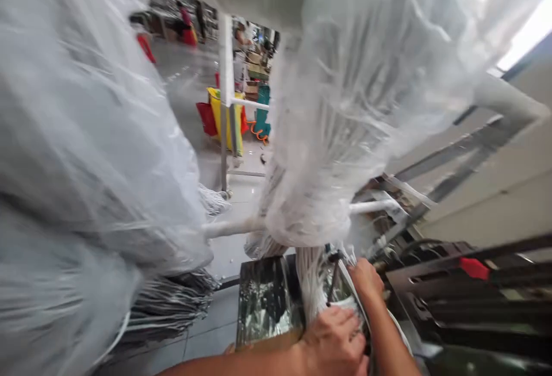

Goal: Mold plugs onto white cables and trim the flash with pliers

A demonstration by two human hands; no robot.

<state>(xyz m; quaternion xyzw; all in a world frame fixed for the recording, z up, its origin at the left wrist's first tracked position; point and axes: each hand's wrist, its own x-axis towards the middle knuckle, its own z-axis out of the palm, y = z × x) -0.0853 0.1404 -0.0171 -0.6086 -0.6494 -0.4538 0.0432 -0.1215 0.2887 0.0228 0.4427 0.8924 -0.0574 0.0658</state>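
A large clear plastic bag [345,111] full of white cords hangs in front of me. Below it a bundle of white cords [311,284] comes out and runs down to my hands. My left hand [335,341] is closed on the lower end of this bundle, low in the picture. Just beyond it my right hand [365,280] grips the same cords close to a dark thin tool [333,281]. The picture is smeared by motion.
Another big plastic bag [86,152] fills the left side. A white rail [233,226] crosses behind the bags. A dark machine [466,295] with a red part [474,268] stands on the right. A dark box [265,301] sits under the cords. Yellow and red bins [219,114] stand far back.
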